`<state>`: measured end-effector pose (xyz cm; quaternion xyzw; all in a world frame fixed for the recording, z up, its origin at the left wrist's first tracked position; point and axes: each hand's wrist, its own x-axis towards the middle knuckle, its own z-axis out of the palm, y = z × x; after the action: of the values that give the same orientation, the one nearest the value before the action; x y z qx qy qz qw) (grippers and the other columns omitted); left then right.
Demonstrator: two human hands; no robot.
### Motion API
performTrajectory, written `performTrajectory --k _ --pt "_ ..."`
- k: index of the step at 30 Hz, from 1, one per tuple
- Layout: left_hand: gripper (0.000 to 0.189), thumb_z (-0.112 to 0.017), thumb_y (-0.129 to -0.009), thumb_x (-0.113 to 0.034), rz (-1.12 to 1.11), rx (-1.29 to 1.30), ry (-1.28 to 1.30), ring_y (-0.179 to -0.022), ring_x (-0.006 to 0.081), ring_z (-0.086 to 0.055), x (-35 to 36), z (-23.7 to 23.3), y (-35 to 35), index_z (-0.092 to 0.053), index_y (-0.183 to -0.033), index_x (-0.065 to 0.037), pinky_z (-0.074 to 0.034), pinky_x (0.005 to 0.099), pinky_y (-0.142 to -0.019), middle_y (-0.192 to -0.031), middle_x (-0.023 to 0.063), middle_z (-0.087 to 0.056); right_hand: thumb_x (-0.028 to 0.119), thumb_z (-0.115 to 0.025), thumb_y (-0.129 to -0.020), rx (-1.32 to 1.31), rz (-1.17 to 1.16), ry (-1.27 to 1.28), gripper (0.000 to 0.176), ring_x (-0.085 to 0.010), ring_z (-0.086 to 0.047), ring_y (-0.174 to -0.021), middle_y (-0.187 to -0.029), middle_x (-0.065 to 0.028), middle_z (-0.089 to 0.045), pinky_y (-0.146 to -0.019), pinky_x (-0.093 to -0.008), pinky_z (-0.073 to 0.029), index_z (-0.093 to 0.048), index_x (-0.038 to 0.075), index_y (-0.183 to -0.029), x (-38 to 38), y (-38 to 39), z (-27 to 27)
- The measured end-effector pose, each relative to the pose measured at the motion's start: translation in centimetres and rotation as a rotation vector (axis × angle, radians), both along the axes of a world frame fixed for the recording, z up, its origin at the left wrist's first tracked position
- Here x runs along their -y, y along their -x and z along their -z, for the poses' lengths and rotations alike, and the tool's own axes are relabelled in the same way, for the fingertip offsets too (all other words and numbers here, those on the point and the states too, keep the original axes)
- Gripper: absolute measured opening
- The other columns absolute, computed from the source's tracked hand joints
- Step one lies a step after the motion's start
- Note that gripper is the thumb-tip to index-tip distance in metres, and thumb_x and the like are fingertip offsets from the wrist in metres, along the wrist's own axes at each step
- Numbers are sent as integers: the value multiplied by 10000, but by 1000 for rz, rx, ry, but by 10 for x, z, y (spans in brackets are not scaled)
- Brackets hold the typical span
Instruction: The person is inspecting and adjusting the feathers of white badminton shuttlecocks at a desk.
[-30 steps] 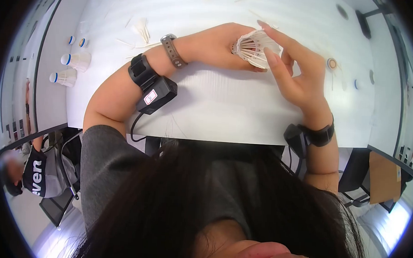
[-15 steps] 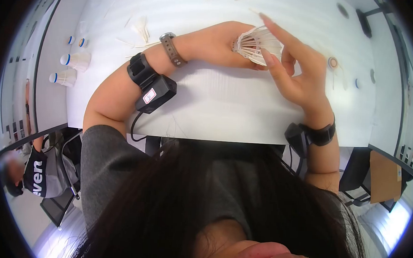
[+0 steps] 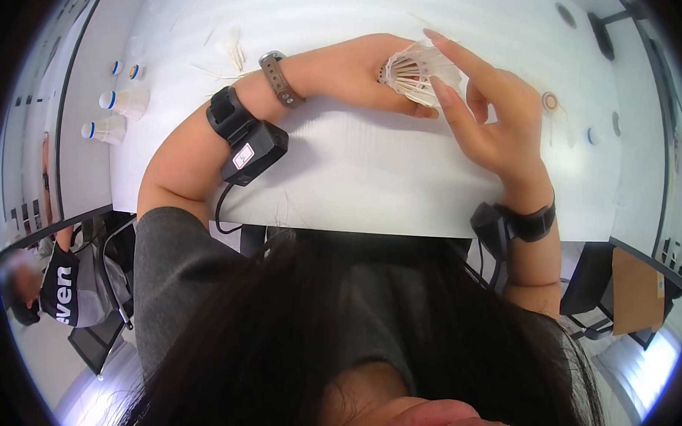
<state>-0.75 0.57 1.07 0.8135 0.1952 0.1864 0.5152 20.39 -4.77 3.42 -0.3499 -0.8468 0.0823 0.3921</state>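
Observation:
A white feather shuttlecock [image 3: 409, 73] sits in my left hand [image 3: 360, 71], fingers wrapped around its base end, which is hidden. The skirt of feathers points right, its stems and thread binding facing me. My right hand [image 3: 498, 106] is at the wide end of the skirt with its fingers apart. Its index fingertip lies at the upper edge of the feathers and its thumb tip overlaps the lower part. Both wrists carry black strapped devices; a brown watch is on the left one.
Two shuttlecocks with blue bands [image 3: 129, 100] lie at the table's left, near two small blue-rimmed pieces [image 3: 117, 67]. Loose feathers [image 3: 232, 50] lie behind my left forearm. On the right are a small round ring [image 3: 550, 102] and a blue-and-white piece [image 3: 592, 136]. A person [image 3: 64, 285] is at far left.
My left hand and the shuttlecock have shifted slightly left, and the skirt is turned a little. The right hand stays nearly in place, its fingers still apart.

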Motion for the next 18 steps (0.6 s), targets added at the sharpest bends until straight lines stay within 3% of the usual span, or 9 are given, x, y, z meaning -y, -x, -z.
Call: performTrajectory --k 7,11,15,18 --pt "299 -704 -832 -151 9 61 22 -890 145 -640 0 -1 0 -636 -1102 -43 -505 298 -812 -992 71 -692 190 -722 -783 -9 -16 5 402 -123 -359 -410 -474 14 -357 -444 -275 -289 -670 110 -1174 1 0 2" --pt "333 -721 -832 -175 20 39 66 -908 155 -631 2 -3 -1 -628 -1124 -43 -497 299 -830 -1009 81 -686 97 -680 -813 48 -54 33 456 -96 -365 -472 -540 16 -416 -481 -222 -288 -623 81 -1265 3 -4 -2" --pt "348 -729 -824 -188 20 3 7 -907 160 -633 1 -4 1 -625 -1121 -40 -494 306 -835 -989 86 -689 164 -708 -798 -11 -67 11 525 -117 -338 -411 -477 22 -316 -443 -259 -284 -595 114 -1308 1 1 2" --pt "358 -736 -820 -222 -25 15 45 -863 159 -627 3 -4 -1 -630 -1108 -38 -491 307 -812 -959 83 -688 158 -682 -820 -59 -30 143 451 -105 -403 -445 -507 17 -390 -479 -241 -322 -614 96 -1262 8 2 -8"
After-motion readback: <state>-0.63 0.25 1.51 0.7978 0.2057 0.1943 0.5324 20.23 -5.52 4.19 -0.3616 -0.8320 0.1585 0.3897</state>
